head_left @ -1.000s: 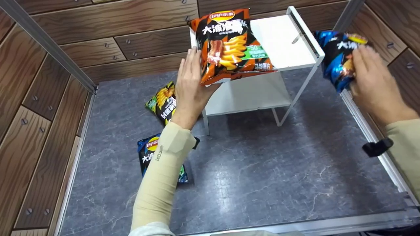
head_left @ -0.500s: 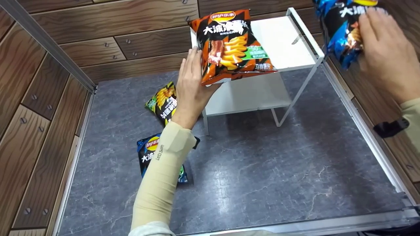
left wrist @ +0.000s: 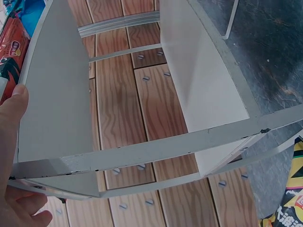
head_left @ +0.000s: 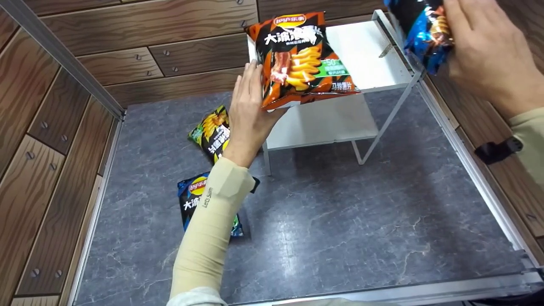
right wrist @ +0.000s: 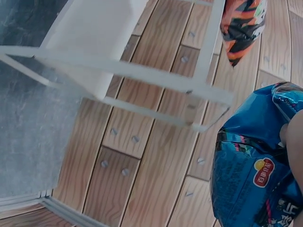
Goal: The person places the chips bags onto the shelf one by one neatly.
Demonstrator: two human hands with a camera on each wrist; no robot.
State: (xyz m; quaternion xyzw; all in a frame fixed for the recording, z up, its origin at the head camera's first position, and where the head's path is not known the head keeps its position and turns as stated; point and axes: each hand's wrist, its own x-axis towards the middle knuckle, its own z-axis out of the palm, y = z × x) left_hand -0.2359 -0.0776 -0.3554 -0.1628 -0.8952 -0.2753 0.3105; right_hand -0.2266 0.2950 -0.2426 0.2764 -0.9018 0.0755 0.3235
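Note:
An orange-and-black bag of potato chips (head_left: 293,59) lies on the top of a small white side table (head_left: 357,51), at its left end. My left hand (head_left: 250,110) grips the table's front left corner beside that bag. In the left wrist view the thumb (left wrist: 16,101) lies at the tabletop's edge and the other fingers curl below the rail. My right hand (head_left: 488,51) holds a blue-and-black bag of potato chips (head_left: 431,34) by its side, raised at the table's right end. In the right wrist view the blue bag (right wrist: 251,156) is apart from the table frame (right wrist: 156,78).
On the grey floor (head_left: 323,229), left of the table, lie a yellow-and-black chip bag (head_left: 212,131) and another blue-and-black chip bag (head_left: 193,199), partly hidden by my left forearm. The table has a lower shelf (head_left: 323,123) and a raised right rail (head_left: 397,42). Wood-patterned walls (head_left: 170,38) surround it.
My right hand has risen with the blue chip bag, then shifted left to the table's right rail. The left hand and the orange bag have stayed in place.

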